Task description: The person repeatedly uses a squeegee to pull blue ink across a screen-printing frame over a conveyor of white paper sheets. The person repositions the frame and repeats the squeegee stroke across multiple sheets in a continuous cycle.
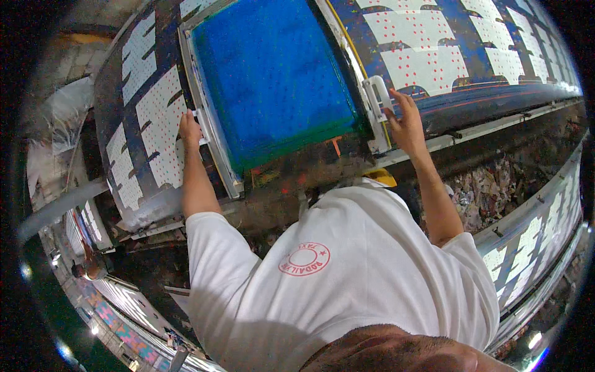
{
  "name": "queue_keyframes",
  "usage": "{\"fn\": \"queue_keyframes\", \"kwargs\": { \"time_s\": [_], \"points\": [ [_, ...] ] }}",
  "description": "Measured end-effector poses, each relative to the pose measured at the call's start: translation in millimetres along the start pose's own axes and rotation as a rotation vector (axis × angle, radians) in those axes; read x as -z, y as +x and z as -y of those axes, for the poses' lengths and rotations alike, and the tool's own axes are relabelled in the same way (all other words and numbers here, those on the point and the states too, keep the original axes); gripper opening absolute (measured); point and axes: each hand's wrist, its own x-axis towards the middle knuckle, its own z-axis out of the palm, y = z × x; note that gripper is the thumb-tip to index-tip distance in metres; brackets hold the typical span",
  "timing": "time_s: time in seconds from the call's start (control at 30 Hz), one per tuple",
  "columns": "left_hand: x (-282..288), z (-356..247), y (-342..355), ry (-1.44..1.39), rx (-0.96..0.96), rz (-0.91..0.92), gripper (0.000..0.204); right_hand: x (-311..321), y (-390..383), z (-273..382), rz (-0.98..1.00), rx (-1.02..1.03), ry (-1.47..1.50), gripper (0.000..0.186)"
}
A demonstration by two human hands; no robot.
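Frame point(214, 137) around a blue panel point(273, 80) lies on a long dark table point(458, 104), between the left hand point(191, 130) and the right hand point(406, 127).
At the frame's near left side, the left hand wraps around a white left handle point(202, 123); the right hand is loosely spread, fingertips just beside the white right handle point(382, 92), and whether they touch it I cannot tell. Pale cut pieces point(424, 65) with red dots lie in rows to either side of the frame. A white shirt point(347, 248) covers the person's torso, close to the table edge, and crumpled scraps point(486, 192) are heaped below the table at right.
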Motion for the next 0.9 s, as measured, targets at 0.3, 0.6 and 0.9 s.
{"fn": "queue_keyframes", "kwargs": {
  "time_s": [0.3,0.6,0.9],
  "points": [
    [-5.1,-3.8,6.7,-0.117,0.023,0.016,0.045,-23.1,23.9,-9.6,0.136,-0.476,0.517,0.077],
    [9.6,8.1,7.6,-0.502,0.012,0.198,0.034,9.5,27.1,38.8,0.189,-0.458,0.551,0.084],
    [-17.1,-138.0,-30.4,-0.546,-0.073,0.257,0.039,107.9,68.0,-19.1,0.096,-0.400,0.492,0.081]
  ]
}}
